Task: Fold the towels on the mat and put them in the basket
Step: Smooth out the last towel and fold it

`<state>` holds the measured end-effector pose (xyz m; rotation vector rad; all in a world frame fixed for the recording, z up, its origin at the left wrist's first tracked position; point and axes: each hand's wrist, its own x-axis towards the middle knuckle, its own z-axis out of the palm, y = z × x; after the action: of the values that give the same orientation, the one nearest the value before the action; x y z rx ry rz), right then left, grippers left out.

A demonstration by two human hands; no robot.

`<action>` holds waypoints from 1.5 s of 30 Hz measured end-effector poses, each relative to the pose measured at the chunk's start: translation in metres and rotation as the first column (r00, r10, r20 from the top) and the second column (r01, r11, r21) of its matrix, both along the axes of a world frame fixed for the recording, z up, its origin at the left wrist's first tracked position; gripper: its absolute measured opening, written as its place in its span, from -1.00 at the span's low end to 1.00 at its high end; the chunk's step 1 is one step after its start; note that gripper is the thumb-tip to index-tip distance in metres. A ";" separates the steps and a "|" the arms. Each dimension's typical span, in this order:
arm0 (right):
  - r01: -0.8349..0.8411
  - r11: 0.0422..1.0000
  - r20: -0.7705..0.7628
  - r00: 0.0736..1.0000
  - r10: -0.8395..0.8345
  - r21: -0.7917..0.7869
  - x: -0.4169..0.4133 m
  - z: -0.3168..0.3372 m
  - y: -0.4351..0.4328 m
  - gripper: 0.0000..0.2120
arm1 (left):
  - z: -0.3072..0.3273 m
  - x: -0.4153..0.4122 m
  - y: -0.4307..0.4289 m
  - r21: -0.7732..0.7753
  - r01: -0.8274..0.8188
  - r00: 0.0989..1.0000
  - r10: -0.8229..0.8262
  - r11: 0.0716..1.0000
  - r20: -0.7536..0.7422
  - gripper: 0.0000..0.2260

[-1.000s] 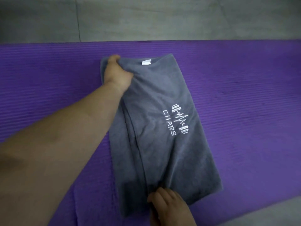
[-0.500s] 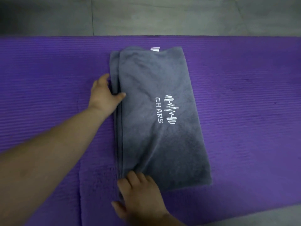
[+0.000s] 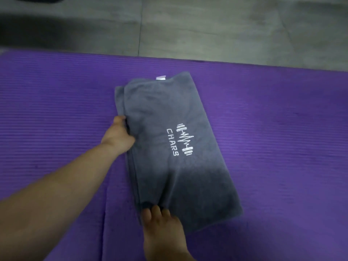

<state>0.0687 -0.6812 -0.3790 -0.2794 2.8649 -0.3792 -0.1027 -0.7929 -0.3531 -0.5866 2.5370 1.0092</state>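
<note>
Head view: a grey towel (image 3: 169, 147), folded into a long strip with white "CHARS" lettering (image 3: 172, 142) facing up, lies flat on the middle of the purple mat (image 3: 282, 138). Its far end, where a small white label (image 3: 161, 77) sticks out, is near the mat's far edge. The left hand (image 3: 119, 135) curls round the towel's layered left edge, its fingertips hidden in the fold. The right hand (image 3: 162, 230) rests straight fingers on the towel's near end, gripping nothing. A grey tiled floor (image 3: 226, 29) lies beyond the mat.
</note>
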 end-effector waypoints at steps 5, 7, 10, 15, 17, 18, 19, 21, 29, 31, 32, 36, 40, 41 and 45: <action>-0.035 0.998 0.102 0.994 0.040 -0.056 0.016 -0.001 0.003 -0.52 | 0.006 -0.019 -0.009 0.239 -0.327 0.940 0.341 0.914 -0.016 -0.51; 0.016 0.992 0.194 0.981 0.008 -0.124 0.023 0.002 0.004 -0.35 | 0.005 -0.032 -0.004 0.272 -0.378 0.913 0.406 0.885 -0.051 -0.46; -0.056 0.976 0.259 0.959 0.111 -0.211 0.012 0.021 0.025 -0.44 | 0.004 -0.048 -0.004 0.208 -0.380 0.903 0.410 0.902 -0.131 -0.44; 0.392 0.787 0.636 0.771 0.002 -0.477 -0.015 0.032 0.091 -0.86 | 0.019 -0.088 0.010 0.119 -0.207 0.941 0.231 0.971 -0.246 -0.41; 0.499 0.773 0.671 0.730 -0.131 -0.392 -0.020 0.032 0.119 -0.83 | 0.025 -0.100 0.032 0.054 -0.086 0.952 0.098 0.995 -0.292 -0.41; 0.507 0.785 0.667 0.726 -0.167 -0.356 -0.024 0.033 0.133 -0.82 | 0.026 -0.105 0.045 0.036 -0.034 0.948 0.044 0.999 -0.317 -0.41; 0.500 0.806 0.654 0.731 -0.196 -0.318 -0.029 0.035 0.147 -0.80 | 0.026 -0.111 0.058 0.035 0.013 0.944 -0.001 0.999 -0.329 -0.40; 0.498 0.830 0.654 0.720 -0.232 -0.253 -0.043 0.039 0.173 -0.74 | 0.022 -0.120 0.077 0.035 0.093 0.942 -0.077 0.995 -0.326 -0.41; 0.380 0.923 0.698 0.675 -0.238 -0.052 -0.059 0.032 0.189 -0.73 | -0.012 -0.104 0.092 -0.309 0.591 0.686 -0.666 0.745 -0.295 -0.43; 0.262 0.965 0.690 0.698 -0.191 0.003 -0.063 0.036 0.191 -0.71 | -0.016 -0.091 0.085 -0.469 0.589 0.635 -0.736 0.658 -0.236 -0.44; 0.202 0.979 0.682 0.712 -0.165 0.025 -0.066 0.040 0.193 -0.71 | -0.018 -0.086 0.083 -0.498 0.580 0.655 -0.732 0.645 -0.186 -0.44; 0.058 0.996 0.763 0.640 -0.084 0.061 -0.074 0.045 0.196 -0.81 | -0.023 -0.081 0.085 -0.512 0.650 0.686 -0.724 0.561 0.078 -0.41; -0.145 0.980 0.784 0.621 -0.017 0.136 -0.083 0.061 0.196 -0.72 | -0.008 -0.077 0.114 -0.581 0.613 0.709 -0.698 0.535 0.105 -0.44; -0.149 0.966 0.736 0.675 -0.057 0.212 -0.083 0.061 0.197 -0.64 | -0.002 -0.067 0.122 -0.562 0.591 0.722 -0.690 0.578 0.049 -0.45; -0.020 0.967 0.060 0.998 0.005 0.253 -0.064 0.051 0.194 -0.59 | 0.000 -0.001 0.138 -0.436 0.655 0.653 -0.753 0.617 -0.083 -0.44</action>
<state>0.0046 -0.4877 -0.3279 -0.2343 2.8109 -0.0152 -0.1033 -0.6550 -0.3535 0.5304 2.7935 0.3092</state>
